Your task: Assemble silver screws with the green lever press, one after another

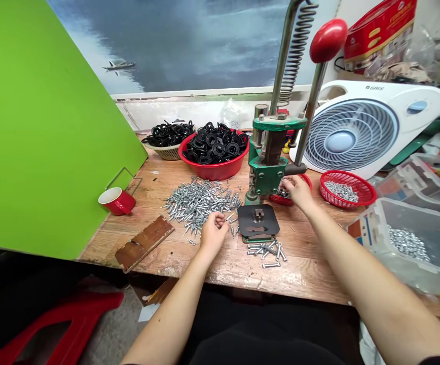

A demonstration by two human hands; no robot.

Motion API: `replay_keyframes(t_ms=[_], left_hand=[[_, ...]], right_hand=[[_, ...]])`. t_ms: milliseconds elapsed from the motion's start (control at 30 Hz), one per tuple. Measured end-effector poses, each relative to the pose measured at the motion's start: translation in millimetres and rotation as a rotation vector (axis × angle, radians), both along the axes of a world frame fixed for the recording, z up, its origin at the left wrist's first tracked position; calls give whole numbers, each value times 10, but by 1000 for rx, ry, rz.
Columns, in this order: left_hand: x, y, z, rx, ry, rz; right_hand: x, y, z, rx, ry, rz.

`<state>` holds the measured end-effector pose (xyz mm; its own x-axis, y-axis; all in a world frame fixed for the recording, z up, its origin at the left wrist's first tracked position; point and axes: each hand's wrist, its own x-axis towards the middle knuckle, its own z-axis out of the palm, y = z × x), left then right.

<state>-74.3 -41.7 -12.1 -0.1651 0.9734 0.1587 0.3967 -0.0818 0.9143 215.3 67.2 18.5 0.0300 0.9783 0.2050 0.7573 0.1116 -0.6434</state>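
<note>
Operating from afar, I appear to be picking parts, which next calls for a fine pinch: my left hand [215, 232] curls its fingers beside metal pins [191, 203] heaped on the worktop [299, 276], my right hand [299, 192] bunches its own over a red basket [281, 201], holds unclear.

the green press [268, 175] and its black plate [271, 219] block the straight way between the left hand [215, 232] and the right hand [297, 191]. metal pins [199, 204] crowd just beyond the left hand; a lever [312, 109] rises past the right hand. bare tabletop [306, 251] lies open between plate and right forearm [357, 268].
</note>
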Motion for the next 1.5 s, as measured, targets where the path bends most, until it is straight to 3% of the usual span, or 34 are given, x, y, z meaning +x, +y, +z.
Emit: replay_keyframes(t_ms=[167,300,600,700,867,1067,1267,1400,1500], left_hand=[[79,-26,45,-240,-552,-7],[130,-47,105,-327,-823,-40],[160,-43,198,-176,-370,-246],[191,-38,168,-209,-310,-262],[269,-17,73,-333,-420,-286],[377,116,81,-259,-352,-304],[523,214,120,-321,-400,-395],[563,253,90,-208,-423,-327],[567,283,86,-234,-453,-285]], right_hand=[[-335,-551,81,17,8,397],[-506,-722,105,6,-191,506],[-532,-648,138,44,-474,666],[-528,-639,142,92,-531,622],[-516,-598,106,71,-537,579],[-526,-618,25,-16,-360,570],[-629,-703,-91,-81,-190,351],[-663,-727,-136,-89,-121,307],[-661,-732,-148,-89,-95,296]])
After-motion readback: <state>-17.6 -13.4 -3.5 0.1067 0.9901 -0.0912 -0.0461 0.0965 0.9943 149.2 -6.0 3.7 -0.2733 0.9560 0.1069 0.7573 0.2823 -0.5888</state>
